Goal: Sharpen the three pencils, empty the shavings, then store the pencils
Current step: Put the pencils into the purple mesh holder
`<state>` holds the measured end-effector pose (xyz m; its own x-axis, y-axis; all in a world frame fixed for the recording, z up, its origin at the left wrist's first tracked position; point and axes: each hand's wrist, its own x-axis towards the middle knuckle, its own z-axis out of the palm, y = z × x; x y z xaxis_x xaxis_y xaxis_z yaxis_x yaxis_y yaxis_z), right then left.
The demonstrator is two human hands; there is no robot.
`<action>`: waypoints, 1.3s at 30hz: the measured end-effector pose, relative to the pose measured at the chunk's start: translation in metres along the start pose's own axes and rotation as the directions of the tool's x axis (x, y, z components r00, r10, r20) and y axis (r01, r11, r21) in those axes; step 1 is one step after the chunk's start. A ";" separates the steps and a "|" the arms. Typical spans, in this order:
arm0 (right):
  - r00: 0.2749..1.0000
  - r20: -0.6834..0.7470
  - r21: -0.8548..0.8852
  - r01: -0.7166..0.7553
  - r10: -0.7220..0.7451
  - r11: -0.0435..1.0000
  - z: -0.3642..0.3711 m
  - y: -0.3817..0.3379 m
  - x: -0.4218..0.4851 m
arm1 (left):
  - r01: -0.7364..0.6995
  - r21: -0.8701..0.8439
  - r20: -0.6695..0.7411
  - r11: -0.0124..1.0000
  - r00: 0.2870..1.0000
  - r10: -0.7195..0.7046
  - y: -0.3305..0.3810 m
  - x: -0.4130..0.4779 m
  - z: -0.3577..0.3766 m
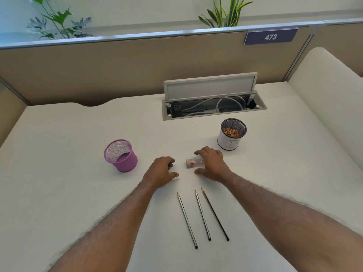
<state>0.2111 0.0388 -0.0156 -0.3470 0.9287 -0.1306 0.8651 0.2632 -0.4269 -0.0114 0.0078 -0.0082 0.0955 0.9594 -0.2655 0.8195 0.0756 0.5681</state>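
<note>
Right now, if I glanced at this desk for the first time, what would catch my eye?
Probably the purple mesh cup standing empty on the left, bright against the pale desk. Next, the two bare hands at centre, the right hand spread over a small clear sharpener lying on its side. Three pencils lie side by side nearer the person, and shavings fill the white cup on the right.

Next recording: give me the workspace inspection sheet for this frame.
Surface: white desk, bare apart from the job's things.
Job's things: three pencils lying side by side, tips away; sharpener on its side; purple mesh cup empty; white-wrapped mesh cup holding shavings.
Clutter: nothing seen.
Hands: left hand empty on the desk; right hand open around the sharpener.
Cables: grey cables in the open desk hatch.
Surroundings: partition, sign 473, plants.
</note>
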 end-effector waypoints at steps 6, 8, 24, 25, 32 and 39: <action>0.968 -0.249 0.115 0.015 0.014 0.993 -0.009 -0.003 -0.038 | 0.156 -0.032 -0.120 0.987 0.980 -0.159 -0.002 -0.041 0.010; 0.974 -0.223 0.144 -0.014 0.046 0.989 -0.005 -0.012 -0.056 | 0.219 -0.057 -0.114 0.974 0.968 -0.224 0.000 -0.059 0.022; 0.931 0.102 -0.077 -0.343 0.350 0.936 0.045 -0.068 -0.114 | 0.413 -0.154 -0.098 0.897 0.897 -0.430 0.030 -0.108 0.060; 0.932 0.104 -0.068 -0.343 0.348 0.937 0.046 -0.068 -0.114 | 0.415 -0.145 -0.088 0.898 0.899 -0.430 0.032 -0.107 0.060; 0.932 0.127 -0.037 -0.338 0.340 0.941 0.045 -0.073 -0.113 | 0.406 -0.152 -0.073 0.901 0.905 -0.420 0.040 -0.111 0.060; 0.903 0.133 0.576 -0.406 0.408 0.710 0.041 -0.078 -0.111 | 0.216 -0.613 -0.044 0.760 0.951 -0.306 0.021 -0.118 0.036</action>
<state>0.1678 -0.0958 -0.0044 -0.0083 0.9115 -0.4112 0.5463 -0.3403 -0.7654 0.0149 -0.1140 0.0069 -0.1848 0.9012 -0.3920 0.2975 0.4314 0.8517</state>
